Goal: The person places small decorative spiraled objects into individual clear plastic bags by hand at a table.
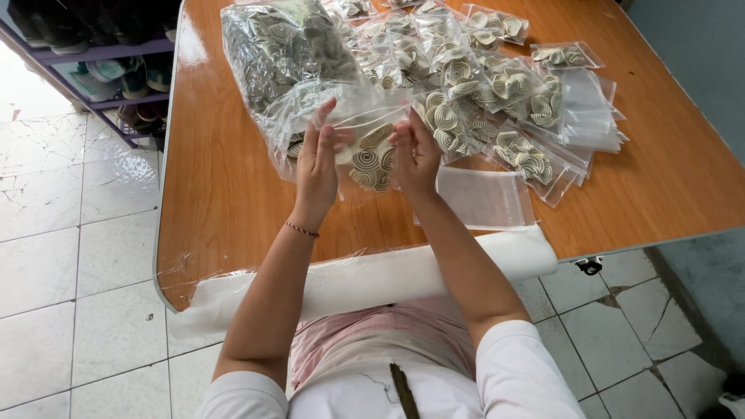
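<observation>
1. Two hands are in view. The left hand (317, 159) and the right hand (415, 155) hold one small clear zip bag (371, 151) between them, raised just above the wooden table (225, 194).
2. The left hand's fingers (324, 124) are pinched together on the bag's top left edge; the right hand's fingers (405, 132) are clamped on its top right edge. One thin bracelet (301, 229) sits on the left wrist.
3. The held bag contains several cream-and-olive spiral pieces (369, 163), striped and coiled; an exact count cannot be told.
4. One large clear bulk bag (272, 46) lies at the far left of the table, stuffed with many of the same spiral pieces.
5. A heap of filled small bags (497, 85), roughly a dozen or more, spreads across the middle and right of the table, overlapping one another; each holds a few spirals.
6. One small stack of empty clear bags (485, 198) lies just to the right of the right hand, and another stack (590, 109) sits at the heap's right edge.
7. One long white sheet (372, 279) hangs along the table's near edge.
8. The floor is white tile (70, 256), cracked in places. One shelf of shoes (101, 62) stands at the upper left.
</observation>
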